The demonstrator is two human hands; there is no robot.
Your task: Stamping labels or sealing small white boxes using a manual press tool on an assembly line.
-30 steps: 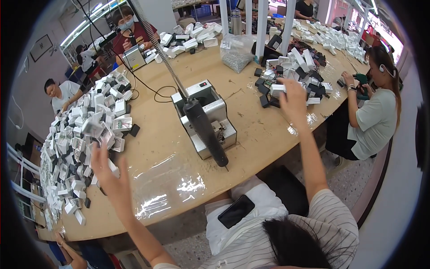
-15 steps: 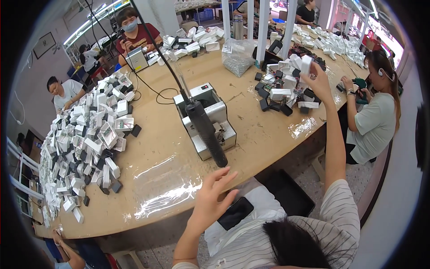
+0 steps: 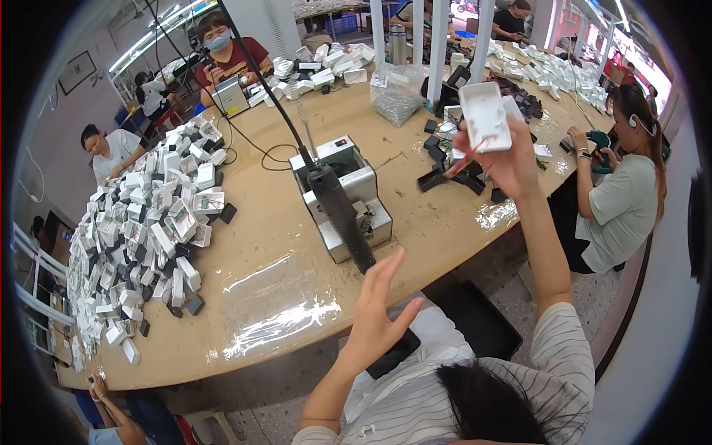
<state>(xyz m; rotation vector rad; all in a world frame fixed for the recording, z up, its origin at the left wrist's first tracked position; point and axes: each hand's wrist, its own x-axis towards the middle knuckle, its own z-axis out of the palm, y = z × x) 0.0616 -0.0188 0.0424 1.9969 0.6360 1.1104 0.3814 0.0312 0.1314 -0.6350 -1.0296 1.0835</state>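
- The right hand [image 3: 512, 159] is gripping a white rectangular plastic casing [image 3: 485, 116], holding it up over the far right part of the round wooden bench [image 3: 282, 274]; red and yellow wires trailing under it are hard to make out.
- The left hand [image 3: 380, 315] is hanging open and empty over the near edge, fingers spread.
- A clear plastic bag of small parts [image 3: 397, 93] is sitting at the far edge.
- A heap of white casings [image 3: 141, 237] is covering the left edge.
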